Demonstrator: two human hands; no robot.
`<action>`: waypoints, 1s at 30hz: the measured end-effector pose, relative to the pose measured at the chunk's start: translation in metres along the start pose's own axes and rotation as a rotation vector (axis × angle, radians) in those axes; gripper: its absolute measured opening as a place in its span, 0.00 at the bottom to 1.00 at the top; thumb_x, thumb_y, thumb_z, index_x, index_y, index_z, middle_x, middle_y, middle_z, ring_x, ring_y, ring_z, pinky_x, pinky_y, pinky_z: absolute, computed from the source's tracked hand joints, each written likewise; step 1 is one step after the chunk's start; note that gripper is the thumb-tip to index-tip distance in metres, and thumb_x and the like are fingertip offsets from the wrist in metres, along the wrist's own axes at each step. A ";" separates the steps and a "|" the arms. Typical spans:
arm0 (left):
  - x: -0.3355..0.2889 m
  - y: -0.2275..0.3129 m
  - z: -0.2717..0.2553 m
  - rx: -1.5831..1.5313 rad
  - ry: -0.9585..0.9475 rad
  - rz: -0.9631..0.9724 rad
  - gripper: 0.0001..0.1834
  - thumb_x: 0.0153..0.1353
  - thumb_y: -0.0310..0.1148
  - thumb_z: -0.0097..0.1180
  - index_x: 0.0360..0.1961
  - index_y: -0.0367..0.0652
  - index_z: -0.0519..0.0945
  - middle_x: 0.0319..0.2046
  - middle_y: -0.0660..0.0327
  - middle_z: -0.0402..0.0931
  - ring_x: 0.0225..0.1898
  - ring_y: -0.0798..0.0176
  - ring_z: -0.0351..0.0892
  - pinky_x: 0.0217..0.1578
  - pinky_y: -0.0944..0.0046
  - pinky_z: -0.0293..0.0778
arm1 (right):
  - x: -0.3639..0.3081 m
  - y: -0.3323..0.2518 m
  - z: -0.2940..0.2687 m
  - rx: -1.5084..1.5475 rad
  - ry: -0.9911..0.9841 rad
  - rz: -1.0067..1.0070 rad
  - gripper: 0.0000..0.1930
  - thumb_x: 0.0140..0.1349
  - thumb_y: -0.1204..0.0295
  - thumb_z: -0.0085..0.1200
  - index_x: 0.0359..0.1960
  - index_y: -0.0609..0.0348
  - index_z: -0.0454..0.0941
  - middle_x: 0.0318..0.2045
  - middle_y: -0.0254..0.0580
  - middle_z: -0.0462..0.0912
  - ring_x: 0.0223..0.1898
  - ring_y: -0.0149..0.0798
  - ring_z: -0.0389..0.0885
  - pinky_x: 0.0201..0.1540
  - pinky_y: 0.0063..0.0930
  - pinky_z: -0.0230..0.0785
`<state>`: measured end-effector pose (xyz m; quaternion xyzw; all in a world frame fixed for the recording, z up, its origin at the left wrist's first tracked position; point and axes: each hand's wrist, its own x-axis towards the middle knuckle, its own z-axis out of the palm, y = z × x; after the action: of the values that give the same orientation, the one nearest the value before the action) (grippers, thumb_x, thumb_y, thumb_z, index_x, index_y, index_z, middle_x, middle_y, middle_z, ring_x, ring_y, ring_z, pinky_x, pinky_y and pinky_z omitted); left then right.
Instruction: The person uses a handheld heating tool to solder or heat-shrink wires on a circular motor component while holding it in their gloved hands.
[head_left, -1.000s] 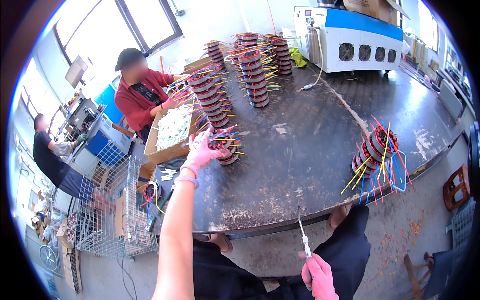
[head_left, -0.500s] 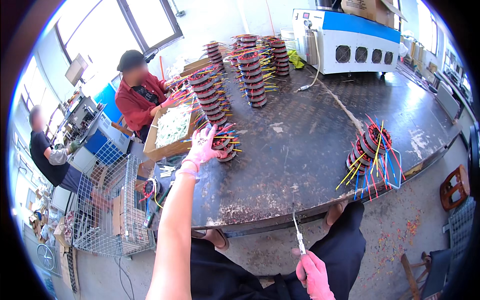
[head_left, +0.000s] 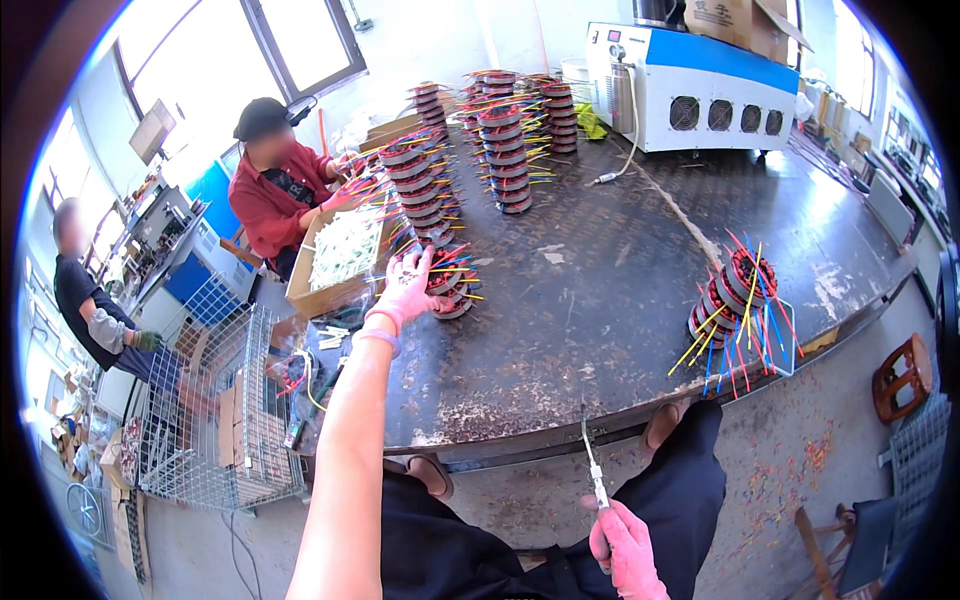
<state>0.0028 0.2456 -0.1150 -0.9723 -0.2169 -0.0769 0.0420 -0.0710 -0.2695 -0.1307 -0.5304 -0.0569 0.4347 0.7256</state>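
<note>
My left hand point(head_left: 405, 290), in a pink glove, reaches to a short stack of motor stators point(head_left: 452, 305) with red windings and coloured wires. Its fingers and thumb curve around the left side of the top stator; the palm side is hidden. My right hand point(head_left: 628, 550), also gloved in pink, is closed around a slim tool point(head_left: 598, 480) with a pale handle and a thin tip. That tip points up to the table's front edge, and its exact kind is unclear. On the right, another group of stators point(head_left: 735, 295) leans with its wires hanging toward the edge.
Tall stator stacks point(head_left: 505, 160) stand at the back of the dark table point(head_left: 560, 350). A box of white sleeves point(head_left: 345, 250) is beside a seated person in red point(head_left: 270, 200). Elsewhere are a blue-and-white machine point(head_left: 700, 90), a wire cage point(head_left: 220, 420), another person point(head_left: 90, 300) and a stool point(head_left: 905, 380).
My left hand stays at the short stack, its fingers slightly more gathered on the top stator. The right hand and tool hardly move. The person at far left has lowered a gloved hand.
</note>
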 end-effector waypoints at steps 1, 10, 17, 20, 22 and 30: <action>-0.001 0.001 -0.002 0.000 -0.022 -0.015 0.68 0.39 0.64 0.72 0.75 0.41 0.51 0.65 0.42 0.62 0.70 0.40 0.57 0.72 0.44 0.45 | -0.002 -0.007 0.003 -0.029 0.006 0.000 0.21 0.75 0.61 0.46 0.59 0.68 0.72 0.17 0.24 0.67 0.17 0.19 0.60 0.19 0.16 0.47; -0.003 0.014 -0.067 0.067 -0.085 0.120 0.64 0.38 0.52 0.73 0.73 0.36 0.54 0.69 0.39 0.58 0.71 0.39 0.55 0.72 0.48 0.49 | -0.027 -0.030 -0.008 0.034 0.062 -0.076 0.20 0.76 0.64 0.44 0.61 0.66 0.71 0.17 0.25 0.67 0.17 0.19 0.58 0.20 0.17 0.47; 0.004 0.193 -0.131 -0.334 0.372 0.677 0.31 0.52 0.45 0.70 0.54 0.41 0.76 0.52 0.51 0.76 0.55 0.45 0.74 0.58 0.50 0.69 | -0.057 -0.044 -0.038 0.142 0.101 -0.231 0.22 0.76 0.63 0.44 0.63 0.65 0.69 0.19 0.25 0.68 0.16 0.19 0.57 0.19 0.17 0.46; 0.009 0.289 -0.128 -0.404 0.372 0.866 0.24 0.55 0.38 0.67 0.53 0.44 0.78 0.48 0.54 0.77 0.51 0.49 0.77 0.54 0.53 0.72 | -0.072 -0.050 -0.050 0.171 0.163 -0.303 0.23 0.76 0.62 0.44 0.63 0.67 0.68 0.19 0.25 0.67 0.17 0.19 0.57 0.19 0.17 0.45; 0.021 0.327 -0.119 -0.366 0.408 0.929 0.22 0.56 0.36 0.66 0.53 0.45 0.78 0.48 0.55 0.76 0.50 0.50 0.76 0.52 0.53 0.72 | -0.079 -0.067 -0.038 0.120 0.296 -0.321 0.14 0.76 0.60 0.43 0.44 0.58 0.73 0.17 0.23 0.65 0.16 0.19 0.56 0.18 0.18 0.44; 0.059 0.400 -0.097 -0.307 0.260 0.934 0.20 0.52 0.34 0.67 0.47 0.49 0.81 0.45 0.55 0.73 0.47 0.50 0.77 0.47 0.54 0.76 | -0.077 -0.048 -0.081 0.221 0.244 -0.304 0.24 0.76 0.61 0.45 0.63 0.68 0.69 0.19 0.25 0.66 0.17 0.19 0.57 0.19 0.17 0.44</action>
<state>0.2146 -0.1019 -0.0291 -0.9428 0.2618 -0.2015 -0.0448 -0.0473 -0.3840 -0.0970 -0.4815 0.0000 0.2564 0.8381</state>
